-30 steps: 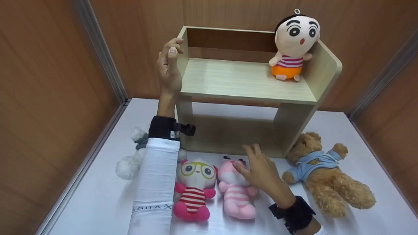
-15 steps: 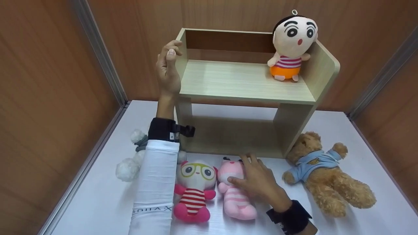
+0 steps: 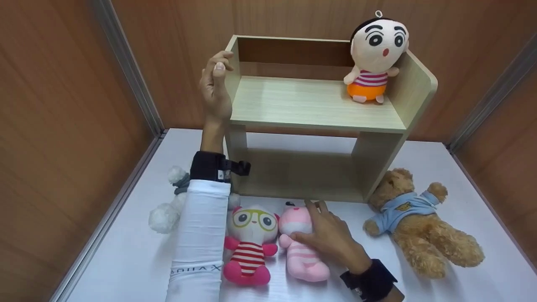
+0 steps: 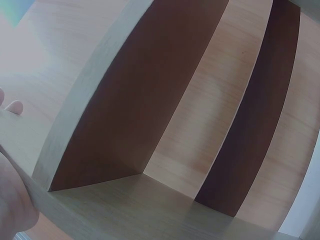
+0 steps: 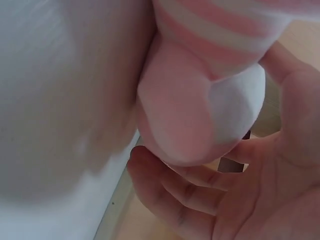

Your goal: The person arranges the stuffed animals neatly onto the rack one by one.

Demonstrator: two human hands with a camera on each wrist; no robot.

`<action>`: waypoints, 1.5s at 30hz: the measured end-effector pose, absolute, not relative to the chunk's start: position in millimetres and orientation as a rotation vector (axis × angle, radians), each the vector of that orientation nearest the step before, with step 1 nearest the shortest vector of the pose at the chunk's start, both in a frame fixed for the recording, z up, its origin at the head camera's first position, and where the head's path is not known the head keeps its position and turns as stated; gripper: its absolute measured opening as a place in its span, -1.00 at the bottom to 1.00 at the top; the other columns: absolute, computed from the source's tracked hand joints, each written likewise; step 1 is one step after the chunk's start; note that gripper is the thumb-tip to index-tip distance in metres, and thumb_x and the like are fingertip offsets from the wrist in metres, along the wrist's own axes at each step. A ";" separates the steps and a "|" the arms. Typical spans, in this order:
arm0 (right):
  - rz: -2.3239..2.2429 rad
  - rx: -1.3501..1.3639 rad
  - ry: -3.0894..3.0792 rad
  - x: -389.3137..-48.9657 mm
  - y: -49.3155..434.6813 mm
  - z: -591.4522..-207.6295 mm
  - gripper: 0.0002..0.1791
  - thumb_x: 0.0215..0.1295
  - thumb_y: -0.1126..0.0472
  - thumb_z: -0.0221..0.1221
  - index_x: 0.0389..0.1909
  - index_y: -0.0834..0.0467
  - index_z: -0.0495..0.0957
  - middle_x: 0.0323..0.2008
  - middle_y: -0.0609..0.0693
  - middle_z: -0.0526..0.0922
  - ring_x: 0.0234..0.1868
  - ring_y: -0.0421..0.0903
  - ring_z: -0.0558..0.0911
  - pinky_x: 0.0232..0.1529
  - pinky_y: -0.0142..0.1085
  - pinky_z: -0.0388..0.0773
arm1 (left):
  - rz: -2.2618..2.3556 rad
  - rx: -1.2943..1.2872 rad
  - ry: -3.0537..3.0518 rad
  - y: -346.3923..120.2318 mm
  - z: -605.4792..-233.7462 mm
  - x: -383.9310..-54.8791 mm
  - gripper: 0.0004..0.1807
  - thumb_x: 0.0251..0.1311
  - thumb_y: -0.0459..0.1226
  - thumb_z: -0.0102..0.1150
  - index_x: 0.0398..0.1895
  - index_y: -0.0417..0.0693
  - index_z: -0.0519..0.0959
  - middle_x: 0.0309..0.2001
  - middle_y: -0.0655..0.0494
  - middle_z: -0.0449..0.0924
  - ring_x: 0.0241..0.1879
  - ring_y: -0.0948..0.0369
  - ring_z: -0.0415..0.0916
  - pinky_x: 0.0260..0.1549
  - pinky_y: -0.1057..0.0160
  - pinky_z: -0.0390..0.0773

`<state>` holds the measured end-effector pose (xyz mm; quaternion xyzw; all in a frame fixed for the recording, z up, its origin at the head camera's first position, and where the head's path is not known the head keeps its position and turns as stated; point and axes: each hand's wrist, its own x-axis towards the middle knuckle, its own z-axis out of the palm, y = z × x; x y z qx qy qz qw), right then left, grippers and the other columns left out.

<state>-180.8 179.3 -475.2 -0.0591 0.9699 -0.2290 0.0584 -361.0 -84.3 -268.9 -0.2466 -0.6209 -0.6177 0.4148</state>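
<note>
A pink plush toy (image 3: 307,260) with a striped belly lies face up on the white table in front of the small wooden shelf (image 3: 310,102). Around its head my right hand (image 3: 333,235) curls, the thumb across the front and the fingers at the far side. The right wrist view shows the toy's rounded head (image 5: 180,105) between thumb and fingers. High on the left, my left hand (image 3: 216,92) holds the shelf's left side panel (image 3: 233,63); its fingertips show against the panel in the left wrist view. The toy's right side is partly hidden by my hand.
Beside the pink toy lies a panda plush (image 3: 251,251) with yellow glasses. A brown teddy bear (image 3: 415,226) lies at the right. My left sleeve partly covers a white fluffy toy (image 3: 164,216). A boy doll (image 3: 371,63) sits upright on the shelf's upper right.
My right hand has come down and left from above the pink toy, and its fingers have closed round the head. The left hand stays at the shelf panel.
</note>
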 end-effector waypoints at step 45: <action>-0.800 -0.169 2.884 -186.9 181.8 -495.7 -0.01 0.10 -0.44 0.31 0.46 -0.03 0.25 0.14 0.15 0.52 -0.09 0.05 0.65 -0.11 0.07 0.59 | -1.555 -0.600 -1.591 -84.4 -268.5 -360.0 -0.68 0.50 -0.29 -0.29 -0.22 -0.05 0.54 0.15 -0.12 0.61 0.32 0.24 0.44 0.55 0.23 -0.22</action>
